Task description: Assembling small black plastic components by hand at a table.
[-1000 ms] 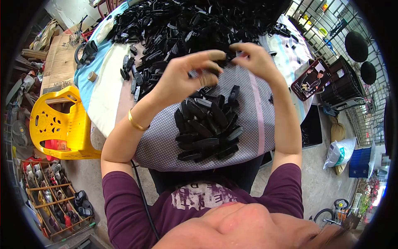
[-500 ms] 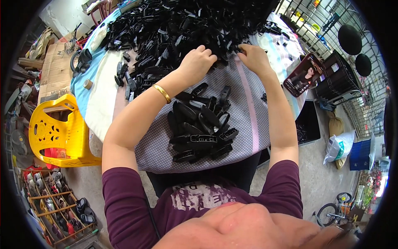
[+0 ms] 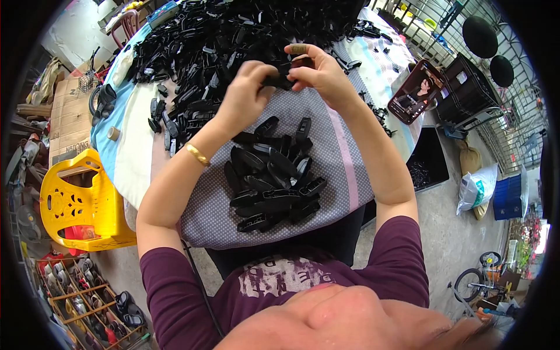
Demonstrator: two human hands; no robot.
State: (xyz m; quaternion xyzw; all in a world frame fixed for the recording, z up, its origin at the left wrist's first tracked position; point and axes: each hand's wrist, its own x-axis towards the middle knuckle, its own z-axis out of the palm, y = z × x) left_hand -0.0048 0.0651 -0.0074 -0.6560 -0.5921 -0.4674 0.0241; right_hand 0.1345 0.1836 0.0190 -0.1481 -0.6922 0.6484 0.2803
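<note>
My left hand (image 3: 240,96), a gold bangle on its wrist, is curled with its fingertips on a small black plastic part (image 3: 282,80); motion blurs it a little. On the part's other side, my right hand (image 3: 328,77) pinches it between thumb and fingers, with brownish tape round a fingertip. The part's exact shape is mostly hidden by the fingers. Beyond both hands spreads a big heap of black plastic parts (image 3: 204,41). Nearer to me lies a smaller pile of long, rounded black plastic pieces (image 3: 271,175) on the dotted grey cloth (image 3: 216,224).
A phone (image 3: 417,93) showing a person stands at the table's right. A tape roll (image 3: 113,133) lies on the left. Beside the table are a yellow plastic chair (image 3: 52,201), a black bin (image 3: 429,160) on the floor and a shoe rack (image 3: 79,297).
Both hands have drawn back from the heap's near edge and come together, now with a black part between them. The view has shifted slightly.
</note>
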